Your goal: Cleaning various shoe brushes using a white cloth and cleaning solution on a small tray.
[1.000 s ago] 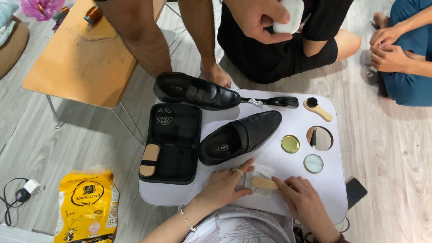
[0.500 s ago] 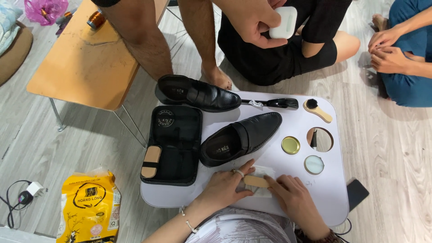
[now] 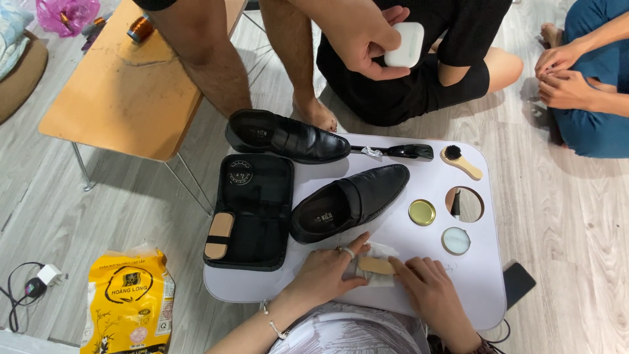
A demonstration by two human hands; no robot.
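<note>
1. A person is sitting at a white lap table (image 3: 472, 288), seen from above, with both hands working at its near edge, at about 6 o'clock.
2. The left hand (image 3: 324, 272) is pressing down with fingers together on a white cloth (image 3: 379, 250), its fingertips touching a small tan block (image 3: 375, 265) lying on that cloth.
3. The right hand (image 3: 429, 295) is resting its fingers, loosely together, on the block's other end; neither hand is clamped around it.
4. As a judgement, the step in hand is wrapping or loading the block with the cloth; the next move would call for a firm pinch on both, then a reach toward the shoe at 12 o'clock.
5. That black shoe (image 3: 350, 200) is lying just beyond the hands, opening toward the person, toe pointing to 2 o'clock.
6. A second black shoe (image 3: 288, 136) is sitting at the far edge, at 11 o'clock.
7. A black case (image 3: 252, 210) is lying open at 9 o'clock; it is holding a tan-backed brush (image 3: 219, 234) in its near corner, and the rest looks empty.
8. A gold lid (image 3: 422, 212) and a round tin (image 3: 456, 240) are sitting at 2 o'clock; the tin's contents cannot be made out.
9. A round hole (image 3: 464, 204) in the table is showing floor beneath.
10. A small wooden brush (image 3: 460, 162) and a black shoehorn (image 3: 396, 151) are lying at 1 o'clock.
11. Other people are sitting beyond the table.
</note>
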